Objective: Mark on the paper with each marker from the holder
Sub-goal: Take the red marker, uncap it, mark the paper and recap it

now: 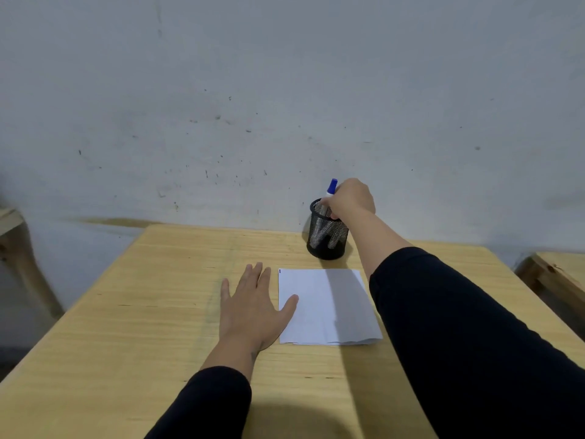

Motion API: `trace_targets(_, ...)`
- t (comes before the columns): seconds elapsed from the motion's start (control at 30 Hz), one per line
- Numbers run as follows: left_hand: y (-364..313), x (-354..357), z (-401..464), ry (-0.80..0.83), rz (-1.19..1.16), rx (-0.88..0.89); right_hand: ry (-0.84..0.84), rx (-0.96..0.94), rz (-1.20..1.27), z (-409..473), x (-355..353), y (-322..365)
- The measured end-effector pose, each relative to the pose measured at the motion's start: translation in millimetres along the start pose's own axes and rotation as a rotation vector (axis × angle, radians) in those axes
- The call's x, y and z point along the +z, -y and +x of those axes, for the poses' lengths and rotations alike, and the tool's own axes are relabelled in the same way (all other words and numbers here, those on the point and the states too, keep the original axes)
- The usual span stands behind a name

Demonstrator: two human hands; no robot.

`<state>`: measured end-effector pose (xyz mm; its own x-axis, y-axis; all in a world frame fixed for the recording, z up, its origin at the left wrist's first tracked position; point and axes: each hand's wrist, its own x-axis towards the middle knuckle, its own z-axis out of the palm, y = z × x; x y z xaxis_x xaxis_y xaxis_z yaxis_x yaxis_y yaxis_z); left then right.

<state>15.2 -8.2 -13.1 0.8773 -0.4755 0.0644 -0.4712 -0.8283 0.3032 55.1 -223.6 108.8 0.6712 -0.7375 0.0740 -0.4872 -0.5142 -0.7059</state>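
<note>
A black mesh holder (327,236) stands at the far edge of the wooden table (142,312), with several markers inside. My right hand (349,198) is over the holder's rim, fingers closed around a marker with a blue cap (332,186) that sticks up above the hand. A white sheet of paper (329,307) lies in front of the holder, with a small blue mark (279,271) at its far left corner. My left hand (253,302) lies flat on the table, fingers spread, its thumb resting on the paper's left edge.
A scuffed grey wall (285,106) rises right behind the table. Wooden furniture shows at the left edge (12,236) and at the right edge (557,274). My right arm's shadow falls across the paper.
</note>
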Motion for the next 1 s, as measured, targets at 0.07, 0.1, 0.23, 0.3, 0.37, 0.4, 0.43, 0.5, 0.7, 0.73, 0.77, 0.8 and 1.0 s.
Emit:
trace_targets(0.07, 0, -1, 0, 0.004, 0.003, 0.002, -0.012, -0.013, 0.071, 2, -2, 2)
trace_targets(0.1, 1, -1, 0, 0.004, 0.005, 0.003, -0.030, -0.022, 0.113, 3, -4, 3)
trace_targets(0.23, 0, -3, -1, 0.013, 0.009, 0.008, -0.126, -0.085, 0.180, -1, -24, 6)
trace_targets(0.3, 0, -3, -2, 0.015, 0.012, 0.008, -0.194, -0.095, 0.113, -6, -34, 1)
trace_targets(0.37, -1, -4, -3, 0.013, 0.008, 0.010, -0.247, -0.081, 0.076, -11, -36, -9)
trace_targets(0.4, -1, -4, -3, 0.011, 0.005, 0.011, -0.260, -0.066, 0.079, -14, -34, -15)
trace_targets(0.43, -1, -4, -3, 0.009, 0.003, 0.010, -0.265, -0.043, 0.094, -16, -31, -20)
trace_targets(0.5, -1, -4, -2, 0.007, 0.002, 0.009, -0.239, 0.014, 0.144, -20, -23, -30)
trace_targets(0.7, -1, -4, -1, 0.007, 0.001, 0.003, -0.194, 0.079, 0.258, -19, -7, -42)
trace_targets(0.73, -1, -4, -1, 0.009, 0.000, 0.001, -0.209, 0.082, 0.275, -18, -6, -42)
trace_targets(0.77, -1, -4, -1, 0.011, -0.001, -0.001, -0.222, 0.083, 0.296, -17, -7, -40)
trace_targets(0.8, -2, -4, -1, 0.013, -0.001, -0.002, -0.235, 0.078, 0.321, -17, -9, -36)
trace_targets(1.0, 0, -4, -1, 0.044, 0.014, 0.004, -0.246, -0.114, 0.535, -22, -44, -2)
